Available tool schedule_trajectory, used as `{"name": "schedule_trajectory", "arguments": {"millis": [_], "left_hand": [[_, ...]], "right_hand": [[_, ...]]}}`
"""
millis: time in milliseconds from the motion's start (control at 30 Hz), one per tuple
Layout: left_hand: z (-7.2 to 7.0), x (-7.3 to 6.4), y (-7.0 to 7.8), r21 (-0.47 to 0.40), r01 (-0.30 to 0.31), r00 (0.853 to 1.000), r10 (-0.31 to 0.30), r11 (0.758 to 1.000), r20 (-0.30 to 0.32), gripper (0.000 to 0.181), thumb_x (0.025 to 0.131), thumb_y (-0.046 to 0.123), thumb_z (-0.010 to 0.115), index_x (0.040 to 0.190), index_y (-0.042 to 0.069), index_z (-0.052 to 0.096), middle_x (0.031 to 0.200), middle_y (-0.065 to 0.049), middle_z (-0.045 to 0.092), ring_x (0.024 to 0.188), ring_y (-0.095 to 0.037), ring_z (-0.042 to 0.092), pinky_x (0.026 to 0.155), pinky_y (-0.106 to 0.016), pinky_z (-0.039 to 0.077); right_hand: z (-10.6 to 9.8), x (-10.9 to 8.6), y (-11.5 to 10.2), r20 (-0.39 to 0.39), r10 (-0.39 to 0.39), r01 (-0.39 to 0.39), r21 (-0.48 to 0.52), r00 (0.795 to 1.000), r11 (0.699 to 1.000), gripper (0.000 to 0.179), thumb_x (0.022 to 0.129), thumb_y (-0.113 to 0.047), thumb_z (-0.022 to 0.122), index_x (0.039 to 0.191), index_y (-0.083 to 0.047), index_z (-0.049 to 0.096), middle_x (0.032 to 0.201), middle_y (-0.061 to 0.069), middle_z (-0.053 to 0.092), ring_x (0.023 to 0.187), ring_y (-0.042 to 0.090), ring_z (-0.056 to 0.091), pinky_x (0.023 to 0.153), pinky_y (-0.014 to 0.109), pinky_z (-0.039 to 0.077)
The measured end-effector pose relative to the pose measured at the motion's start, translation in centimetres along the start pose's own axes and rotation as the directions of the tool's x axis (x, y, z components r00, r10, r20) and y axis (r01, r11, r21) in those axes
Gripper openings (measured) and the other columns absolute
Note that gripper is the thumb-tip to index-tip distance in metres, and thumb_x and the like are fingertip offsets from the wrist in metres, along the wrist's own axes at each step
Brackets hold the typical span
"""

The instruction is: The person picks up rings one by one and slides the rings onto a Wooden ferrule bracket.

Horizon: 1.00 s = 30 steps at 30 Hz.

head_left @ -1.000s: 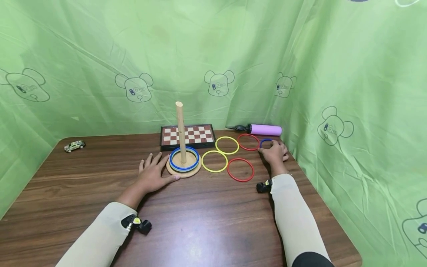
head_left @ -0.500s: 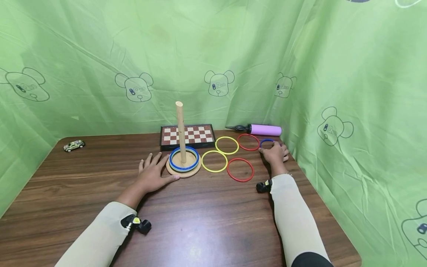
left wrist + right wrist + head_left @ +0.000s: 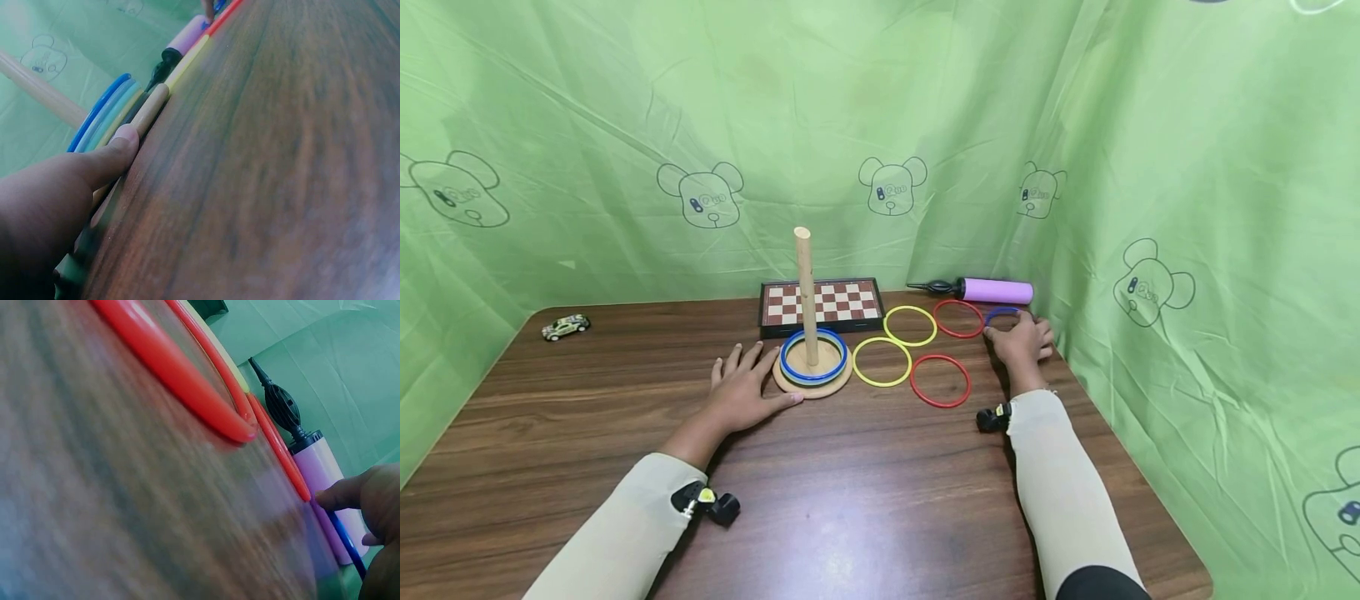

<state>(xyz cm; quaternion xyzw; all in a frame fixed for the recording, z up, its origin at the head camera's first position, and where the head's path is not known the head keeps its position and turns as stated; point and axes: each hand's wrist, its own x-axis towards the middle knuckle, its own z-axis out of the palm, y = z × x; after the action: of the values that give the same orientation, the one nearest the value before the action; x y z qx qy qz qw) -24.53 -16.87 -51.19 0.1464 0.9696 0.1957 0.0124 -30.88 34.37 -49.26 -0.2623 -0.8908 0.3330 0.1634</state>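
Note:
My left hand [image 3: 743, 395] lies with its fingers spread beside the round wooden base [image 3: 790, 388] of an upright peg [image 3: 807, 292]. In the left wrist view its thumb [image 3: 119, 150] presses on the base's edge. A blue ring [image 3: 814, 379] tops a small stack of rings around the peg. At the far right of the table my right hand [image 3: 1021, 343] pinches another blue ring [image 3: 1000, 311], partly hidden behind the fingers. The right wrist view shows the thumb [image 3: 340, 492] at this blue ring [image 3: 347, 542], close to a red ring.
Two yellow rings [image 3: 882, 386] and two red rings [image 3: 941, 406] lie flat between the peg and my right hand. Behind them are a chessboard [image 3: 850, 302] and a purple hand pump [image 3: 997, 291]. A toy car [image 3: 566, 327] stands at the far left. Green curtains border the table [image 3: 850, 500].
My right hand has shifted slightly to the right, and the blue ring at its fingers has moved a little away and to the right. The left hand stays on the base.

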Motion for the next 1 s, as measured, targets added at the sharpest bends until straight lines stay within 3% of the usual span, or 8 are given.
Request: {"name": "schedule_trajectory", "arguments": {"millis": [433, 667, 1000], "left_hand": [[0.0, 0.0, -0.1, -0.006, 0.007, 1.000, -0.007, 1.000, 0.011, 0.114, 0.090, 0.087, 0.063, 0.174, 0.016, 0.032, 0.180, -0.025, 0.023, 0.166, -0.059, 0.009, 0.127, -0.084, 0.004], [0.1, 0.0, -0.1, -0.004, 0.002, 1.000, -0.002, 1.000, 0.005, 0.114, 0.089, 0.088, 0.063, 0.173, 0.016, 0.033, 0.180, -0.026, 0.024, 0.166, -0.059, 0.010, 0.127, -0.085, 0.005], [0.1, 0.1, -0.3, -0.007, 0.011, 1.000, -0.011, 1.000, 0.014, 0.116, 0.089, 0.089, 0.062, 0.174, 0.017, 0.031, 0.180, -0.025, 0.022, 0.166, -0.059, 0.008, 0.128, -0.083, 0.004]], "right_hand": [[0.8, -0.6, -1.6, -0.069, -0.227, 0.233, 0.109, 0.972, 0.966, 0.070, 0.084, -0.034, 0.091, 0.148, -0.015, 0.068, 0.163, 0.031, 0.033, 0.153, 0.050, 0.017, 0.122, 0.070, 0.012], [0.8, -1.2, -2.7, -0.028, -0.314, 0.315, 0.127, 0.949, 0.941, 0.073, 0.083, -0.042, 0.091, 0.149, -0.022, 0.068, 0.161, 0.029, 0.033, 0.151, 0.049, 0.020, 0.118, 0.073, 0.018], [1.0, -2.2, -4.4, 0.041, -0.423, 0.408, 0.189, 0.905, 0.893, 0.072, 0.086, -0.038, 0.092, 0.152, -0.020, 0.066, 0.161, 0.029, 0.033, 0.152, 0.048, 0.023, 0.117, 0.072, 0.016]]}}
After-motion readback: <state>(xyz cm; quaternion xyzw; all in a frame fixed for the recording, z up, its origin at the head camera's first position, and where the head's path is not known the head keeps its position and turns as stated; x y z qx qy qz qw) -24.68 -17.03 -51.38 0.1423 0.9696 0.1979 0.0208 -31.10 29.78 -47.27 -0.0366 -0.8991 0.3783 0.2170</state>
